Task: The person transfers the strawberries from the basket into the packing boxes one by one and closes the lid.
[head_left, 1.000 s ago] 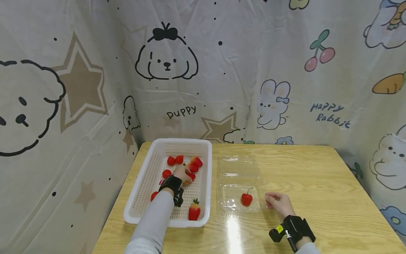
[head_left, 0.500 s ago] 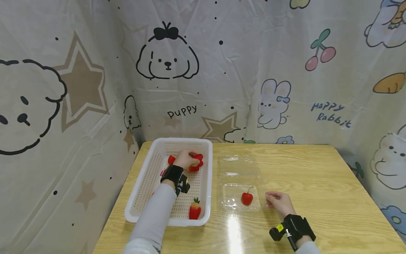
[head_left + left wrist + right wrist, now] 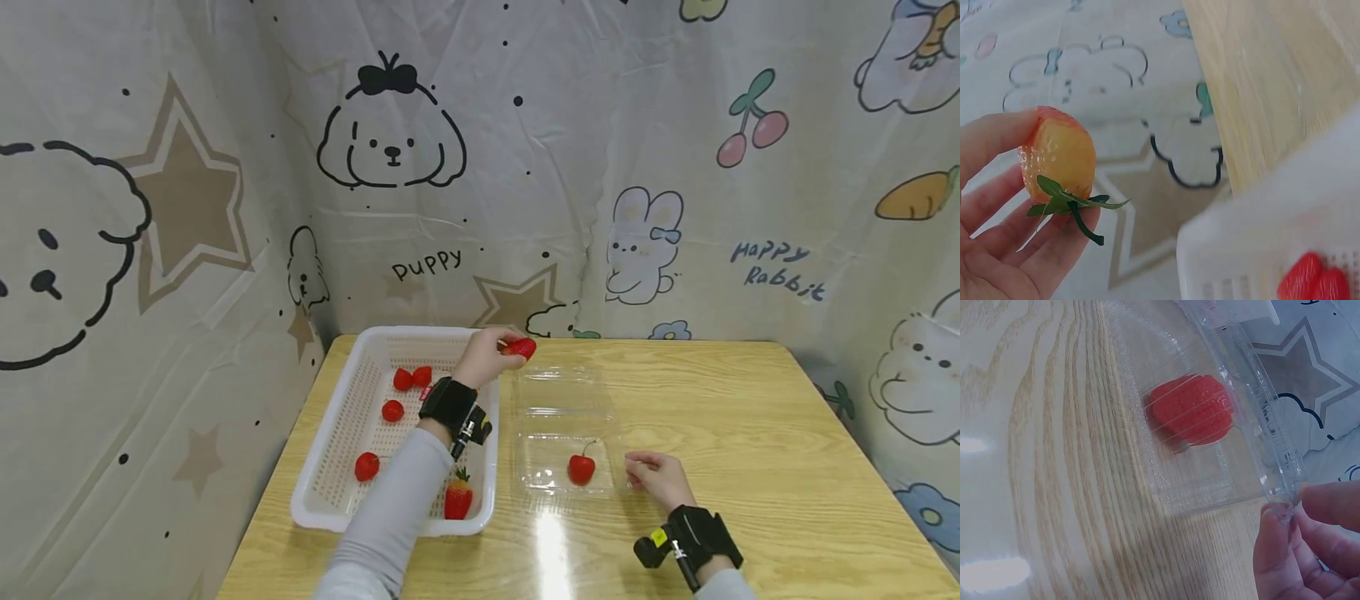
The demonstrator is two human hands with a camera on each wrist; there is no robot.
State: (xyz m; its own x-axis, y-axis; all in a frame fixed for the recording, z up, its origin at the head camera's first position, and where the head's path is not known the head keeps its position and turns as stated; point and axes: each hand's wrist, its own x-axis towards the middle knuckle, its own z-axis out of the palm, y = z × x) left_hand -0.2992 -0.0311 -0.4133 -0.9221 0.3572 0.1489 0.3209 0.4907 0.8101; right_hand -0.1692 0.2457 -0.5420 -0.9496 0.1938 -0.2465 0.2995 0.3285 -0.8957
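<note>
My left hand (image 3: 478,358) pinches a strawberry (image 3: 1060,153) between thumb and fingers, above the far right rim of the white basket (image 3: 491,492). In the left wrist view the strawberry shows a yellowish side, green leaves and a short bent stem. My right hand (image 3: 662,481) pinches the edge of a clear plastic clamshell box (image 3: 1210,481) with thumb and fingers. The box lies unfolded on the table, lid half at the back. A red fruit with a thin stem (image 3: 581,469) sits in its front half.
Inside the basket lie several red fruits (image 3: 367,467), with a leafy strawberry (image 3: 458,498) at the near right corner. The wooden table (image 3: 720,400) extends to the right, and a printed curtain (image 3: 540,208) hangs close behind and at the sides.
The left hand has moved from among the basket's fruits to the back right group, then up and right with a strawberry in its fingers. My right hand has stayed at the box edge.
</note>
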